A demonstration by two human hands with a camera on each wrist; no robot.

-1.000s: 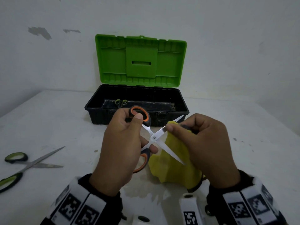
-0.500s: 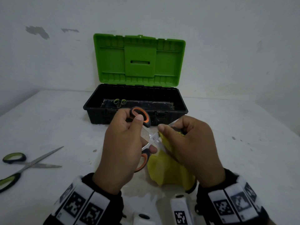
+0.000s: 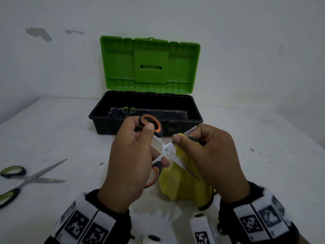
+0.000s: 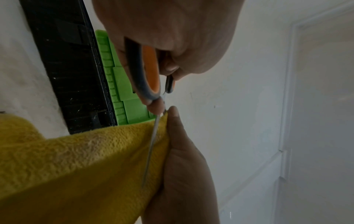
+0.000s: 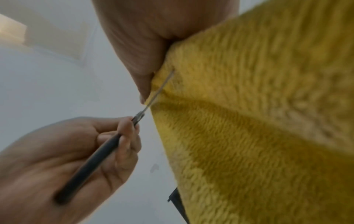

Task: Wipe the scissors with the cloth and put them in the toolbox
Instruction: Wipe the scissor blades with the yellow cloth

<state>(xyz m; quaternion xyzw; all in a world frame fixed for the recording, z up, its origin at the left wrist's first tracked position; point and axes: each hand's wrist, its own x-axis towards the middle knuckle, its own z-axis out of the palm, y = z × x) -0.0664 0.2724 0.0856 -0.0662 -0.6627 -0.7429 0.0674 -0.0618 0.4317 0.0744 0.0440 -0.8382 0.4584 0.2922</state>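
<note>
My left hand [image 3: 133, 155] grips the orange-and-black handles of a pair of scissors [image 3: 166, 149], whose blades stand spread apart in front of me. My right hand [image 3: 211, 155] pinches a yellow cloth [image 3: 179, 184] around the upper blade near the pivot. The cloth [image 4: 76, 166] hangs down under that hand. In the left wrist view the blade [image 4: 153, 144] lies against the cloth, next to my right thumb. The right wrist view shows the cloth [image 5: 249, 121] folded over the blade [image 5: 159, 91]. Behind my hands stands the black toolbox [image 3: 105, 124] with its green lid [image 3: 149, 64] raised.
A second pair of scissors [image 3: 26, 178] with green-and-black handles lies spread on the white table [image 3: 263, 164] at the left. Small green-handled scissors [image 3: 129, 110] lie inside the toolbox. White walls close the table behind and on both sides.
My right hand slid the cloth along the upper blade toward the pivot half a second ago and now sits slightly further out again. The left hand kept its grip.
</note>
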